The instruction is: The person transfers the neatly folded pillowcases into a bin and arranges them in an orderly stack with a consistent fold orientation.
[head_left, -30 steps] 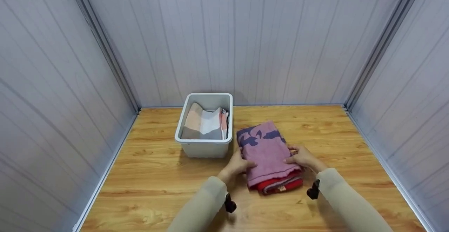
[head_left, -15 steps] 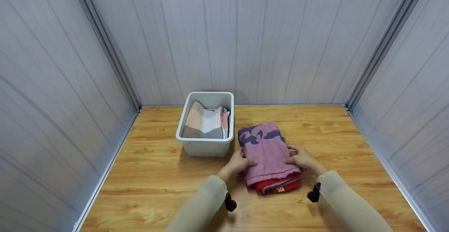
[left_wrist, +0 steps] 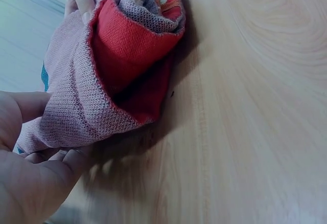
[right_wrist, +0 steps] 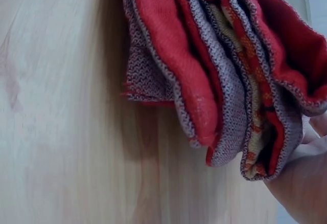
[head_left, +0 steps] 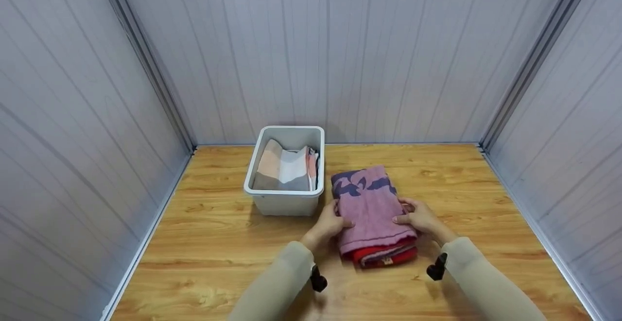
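A folded towel (head_left: 368, 211), mauve with dark leaf shapes at its far end, lies to the right of the bin. Its near end shows red layers. My left hand (head_left: 329, 223) grips its left edge, thumb on top and the other fingers partly hidden at the side. On the opposite edge, my right hand (head_left: 421, 218) holds it the same way. In the left wrist view the towel's loose flap (left_wrist: 76, 91) is between the thumb and fingers of my left hand (left_wrist: 33, 175). Stacked red and patterned folds (right_wrist: 204, 81) fill the right wrist view beside my right hand (right_wrist: 306, 178).
A light grey bin (head_left: 286, 204) stands left of the towel, close to my left hand. Inside it are folded cloths (head_left: 291, 168) in beige, white, grey and coral. The wood-patterned surface (head_left: 209, 253) is bounded by pale panel walls (head_left: 311, 59) at the back and both sides.
The towel's far end has shifted slightly to the right. Both hands keep their hold on its edges and have barely moved.
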{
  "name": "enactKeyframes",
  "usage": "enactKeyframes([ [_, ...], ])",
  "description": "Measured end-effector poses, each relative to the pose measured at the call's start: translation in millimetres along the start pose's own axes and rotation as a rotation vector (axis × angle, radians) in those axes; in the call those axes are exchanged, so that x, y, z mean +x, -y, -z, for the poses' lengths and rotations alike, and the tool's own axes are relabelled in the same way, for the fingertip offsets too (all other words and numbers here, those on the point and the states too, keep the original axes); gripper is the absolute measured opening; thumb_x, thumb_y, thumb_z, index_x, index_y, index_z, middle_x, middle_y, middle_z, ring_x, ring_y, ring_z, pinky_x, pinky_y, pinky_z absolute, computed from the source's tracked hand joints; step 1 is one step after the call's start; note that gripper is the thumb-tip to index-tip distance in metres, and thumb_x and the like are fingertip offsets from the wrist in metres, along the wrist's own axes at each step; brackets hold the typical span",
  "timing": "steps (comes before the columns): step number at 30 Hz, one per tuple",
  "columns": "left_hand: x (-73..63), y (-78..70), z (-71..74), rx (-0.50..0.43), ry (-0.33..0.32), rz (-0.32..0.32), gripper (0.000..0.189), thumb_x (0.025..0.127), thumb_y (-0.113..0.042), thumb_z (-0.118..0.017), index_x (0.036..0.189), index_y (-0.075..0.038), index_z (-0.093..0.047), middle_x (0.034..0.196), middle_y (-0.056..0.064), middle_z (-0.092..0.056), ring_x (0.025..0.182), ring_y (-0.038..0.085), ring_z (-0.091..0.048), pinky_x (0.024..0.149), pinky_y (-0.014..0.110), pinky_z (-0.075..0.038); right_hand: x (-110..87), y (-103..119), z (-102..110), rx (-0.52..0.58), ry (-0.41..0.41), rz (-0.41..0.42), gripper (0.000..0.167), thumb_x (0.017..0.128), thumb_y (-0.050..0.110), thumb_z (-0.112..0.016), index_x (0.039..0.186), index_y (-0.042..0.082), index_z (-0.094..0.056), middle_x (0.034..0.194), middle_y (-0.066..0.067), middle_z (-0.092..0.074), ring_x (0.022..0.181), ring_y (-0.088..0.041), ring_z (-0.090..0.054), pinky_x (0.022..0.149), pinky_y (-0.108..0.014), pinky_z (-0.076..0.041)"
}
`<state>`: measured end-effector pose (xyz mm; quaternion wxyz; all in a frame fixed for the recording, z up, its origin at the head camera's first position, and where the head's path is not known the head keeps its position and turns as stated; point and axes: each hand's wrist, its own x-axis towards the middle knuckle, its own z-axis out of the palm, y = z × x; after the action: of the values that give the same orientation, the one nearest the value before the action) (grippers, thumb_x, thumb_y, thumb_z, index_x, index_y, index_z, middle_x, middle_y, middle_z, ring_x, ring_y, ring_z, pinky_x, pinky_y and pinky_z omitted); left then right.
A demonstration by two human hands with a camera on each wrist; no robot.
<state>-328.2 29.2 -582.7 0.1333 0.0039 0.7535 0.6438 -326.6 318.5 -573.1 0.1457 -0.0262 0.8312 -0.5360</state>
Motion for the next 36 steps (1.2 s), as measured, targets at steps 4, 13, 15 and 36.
enactKeyframes([
  [4, 1.1, -4.1, -0.9, -0.003, 0.017, -0.037, 0.092, 0.078, 0.013, -0.077, 0.160, 0.015, -0.033, 0.160, 0.035, -0.050, 0.147, 0.045, -0.053, 0.123, 0.054, -0.045, -3.0, 3, 2, 0.031, -0.006, 0.027, 0.081, 0.094, 0.006, -0.080, 0.161, -0.012, -0.039, 0.150, -0.039, -0.057, 0.135, -0.044, -0.061, 0.108, -0.048, -0.056],
  [13, -0.6, -16.5, -4.2, -0.056, 0.035, -0.101, 0.092, 0.077, 0.017, -0.075, 0.159, 0.016, -0.033, 0.159, 0.037, -0.048, 0.147, 0.047, -0.052, 0.121, 0.053, -0.047, -7.7, 6, 5, 0.079, -0.026, 0.046, 0.079, 0.094, 0.004, -0.080, 0.160, -0.013, -0.040, 0.153, -0.036, -0.056, 0.136, -0.041, -0.061, 0.106, -0.037, -0.055],
  [15, -1.2, -20.1, -4.7, -0.070, 0.043, -0.108, 0.091, 0.078, 0.018, -0.075, 0.159, 0.015, -0.034, 0.159, 0.036, -0.049, 0.147, 0.046, -0.053, 0.121, 0.053, -0.048, -8.2, 7, 6, 0.104, -0.028, 0.046, 0.079, 0.094, 0.003, -0.081, 0.160, -0.012, -0.041, 0.153, -0.035, -0.057, 0.133, -0.037, -0.063, 0.103, -0.032, -0.056],
  [36, -4.1, -64.3, 14.4, 0.038, 0.099, -0.157, 0.084, 0.084, 0.009, -0.076, 0.159, 0.009, -0.039, 0.156, 0.028, -0.057, 0.143, 0.039, -0.058, 0.118, 0.050, -0.050, -12.0, 41, 10, 0.160, -0.093, 0.086, 0.073, 0.092, 0.002, -0.082, 0.156, -0.009, -0.048, 0.149, -0.031, -0.062, 0.119, -0.017, -0.066, 0.090, -0.019, -0.057],
])
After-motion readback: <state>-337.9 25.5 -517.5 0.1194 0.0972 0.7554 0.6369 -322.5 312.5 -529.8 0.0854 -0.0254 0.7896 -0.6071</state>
